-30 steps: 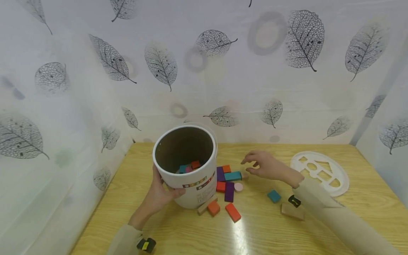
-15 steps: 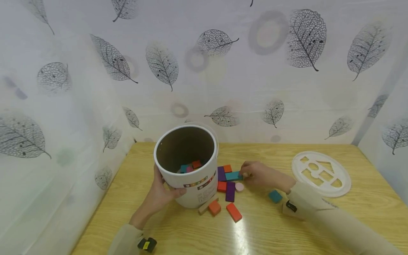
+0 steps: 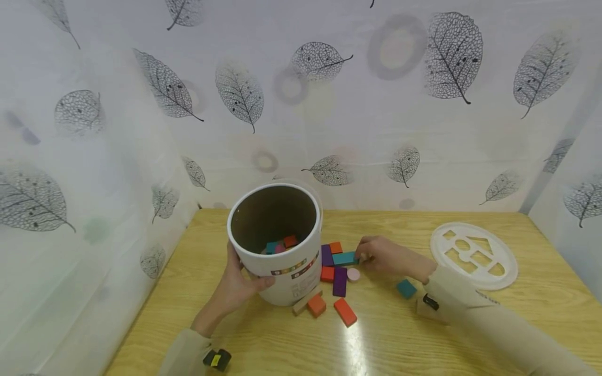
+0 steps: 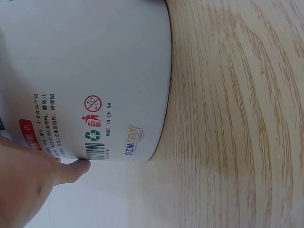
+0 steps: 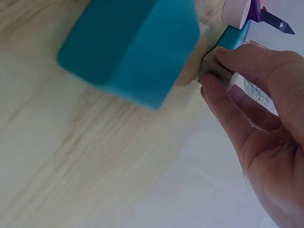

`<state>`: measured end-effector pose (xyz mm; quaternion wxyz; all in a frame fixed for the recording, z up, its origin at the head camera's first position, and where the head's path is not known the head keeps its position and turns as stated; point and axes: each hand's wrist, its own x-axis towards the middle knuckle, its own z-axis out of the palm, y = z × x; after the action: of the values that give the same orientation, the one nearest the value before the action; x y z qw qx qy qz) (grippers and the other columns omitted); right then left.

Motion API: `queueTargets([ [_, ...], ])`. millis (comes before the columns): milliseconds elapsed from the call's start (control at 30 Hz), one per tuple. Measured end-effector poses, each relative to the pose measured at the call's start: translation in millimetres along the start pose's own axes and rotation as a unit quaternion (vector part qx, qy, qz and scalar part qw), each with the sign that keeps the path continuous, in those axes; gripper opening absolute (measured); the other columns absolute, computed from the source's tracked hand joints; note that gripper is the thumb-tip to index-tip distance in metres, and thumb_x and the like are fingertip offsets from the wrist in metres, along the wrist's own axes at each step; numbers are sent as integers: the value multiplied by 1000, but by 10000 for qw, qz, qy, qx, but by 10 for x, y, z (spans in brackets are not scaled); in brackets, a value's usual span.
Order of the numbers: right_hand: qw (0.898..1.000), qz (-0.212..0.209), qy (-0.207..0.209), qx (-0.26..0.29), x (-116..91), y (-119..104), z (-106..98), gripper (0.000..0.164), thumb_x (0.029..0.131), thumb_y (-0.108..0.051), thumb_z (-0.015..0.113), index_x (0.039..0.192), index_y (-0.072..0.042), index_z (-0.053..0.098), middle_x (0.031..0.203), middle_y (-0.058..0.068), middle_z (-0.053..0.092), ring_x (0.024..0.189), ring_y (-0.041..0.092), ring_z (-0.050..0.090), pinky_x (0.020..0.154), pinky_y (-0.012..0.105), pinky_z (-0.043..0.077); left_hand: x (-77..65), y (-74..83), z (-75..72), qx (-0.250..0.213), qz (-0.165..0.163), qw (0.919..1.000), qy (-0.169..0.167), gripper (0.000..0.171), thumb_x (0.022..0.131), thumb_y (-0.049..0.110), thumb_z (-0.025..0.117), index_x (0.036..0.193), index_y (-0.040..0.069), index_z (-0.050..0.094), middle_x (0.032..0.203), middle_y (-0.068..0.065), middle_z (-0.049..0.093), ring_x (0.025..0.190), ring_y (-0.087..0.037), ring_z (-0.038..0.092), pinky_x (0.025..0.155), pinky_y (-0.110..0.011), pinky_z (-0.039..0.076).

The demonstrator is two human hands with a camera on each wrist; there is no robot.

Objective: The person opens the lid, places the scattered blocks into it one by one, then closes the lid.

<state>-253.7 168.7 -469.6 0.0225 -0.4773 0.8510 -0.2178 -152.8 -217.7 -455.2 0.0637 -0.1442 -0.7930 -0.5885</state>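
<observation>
My left hand [image 3: 240,284] grips the side of a white toy bucket [image 3: 287,290], thumb across its front. Several coloured blocks [image 3: 284,244] lie inside. In the left wrist view, printed labels and the bottom edge of the bucket [image 4: 142,85] show on the table. My right hand [image 3: 388,256] is low over the table to the right of the bucket. Its thumb and fingers pinch a small plain wooden block [image 5: 216,66] at the end of a long teal block [image 5: 233,37]. From the head view, the fingers hide that wooden block.
Beside the bucket lie purple blocks [image 3: 339,282], a red block [image 3: 345,312], an orange block [image 3: 316,305] and a pale pink round piece [image 3: 353,274]. A teal block [image 3: 406,289] sits below the right forearm. The white lid with cut-out shapes [image 3: 439,250] lies at right.
My right hand has moved left and down from above the table, and its fingers have closed on the small wooden block. The left hand and bucket have stayed in place.
</observation>
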Motion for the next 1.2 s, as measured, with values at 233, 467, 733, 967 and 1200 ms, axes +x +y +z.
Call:
queueTargets([
  [233,10000,38,-73,21,-11,-21,-107,22,79,10,75,97,-2,76,96,10,71,86,20,70,72,23,62,1,-19,-7,34,7,10000,-59,127,79,14,87,162,37,-6,169,-6,14,153,-40,23,117,-78,23],
  [467,9996,128,-254,-51,34,-104,-421,19,81,9,73,97,-1,74,95,9,70,84,20,70,70,20,62,-3,10,-8,19,-29,10000,-18,128,78,13,87,162,38,-7,169,-5,13,153,-39,23,118,-77,23],
  [733,9988,-13,-398,-296,195,-323,-1000,19,84,5,74,95,-10,74,93,3,70,83,16,69,70,20,61,-6,6,-19,50,-75,9999,-44,129,78,14,87,161,40,-8,170,-4,12,154,-39,23,118,-77,22],
  [967,9986,-173,-316,-377,412,-579,-1549,18,85,5,75,96,-10,76,96,3,72,87,17,71,73,20,62,-15,-13,-13,87,-121,9999,-12,128,78,15,87,162,39,-7,170,-6,12,154,-40,23,118,-77,23],
  [1200,9989,-430,-73,-192,593,-770,-1733,16,86,3,76,98,-7,75,93,2,69,88,15,70,76,22,64,-20,-17,-10,51,-113,9999,7,129,77,15,88,162,40,-7,170,-4,12,155,-39,22,118,-77,21],
])
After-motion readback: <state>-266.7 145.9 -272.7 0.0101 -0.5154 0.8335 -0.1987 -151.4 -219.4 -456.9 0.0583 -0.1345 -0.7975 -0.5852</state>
